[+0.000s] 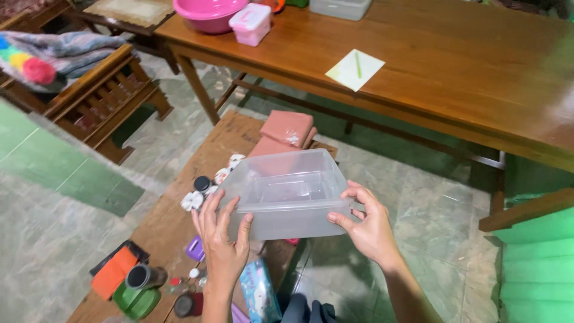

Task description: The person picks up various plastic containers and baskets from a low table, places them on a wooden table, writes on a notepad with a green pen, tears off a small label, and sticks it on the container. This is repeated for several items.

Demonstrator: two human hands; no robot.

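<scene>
I hold the empty clear plastic box [287,194] aloft in both grips, left hand [222,239] and right hand [368,224] clasping its near corners, nothing yet inside it, the cluttered low tabletop [173,221] just beneath.

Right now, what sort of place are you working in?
Probably a home room: tiled floor, long wooden table with a pink basin, and a low board strewn with small household items.

the clear tub [287,194] hides part of the low bench [173,221]; the pink basin [209,13] is cut by the top edge.
</scene>
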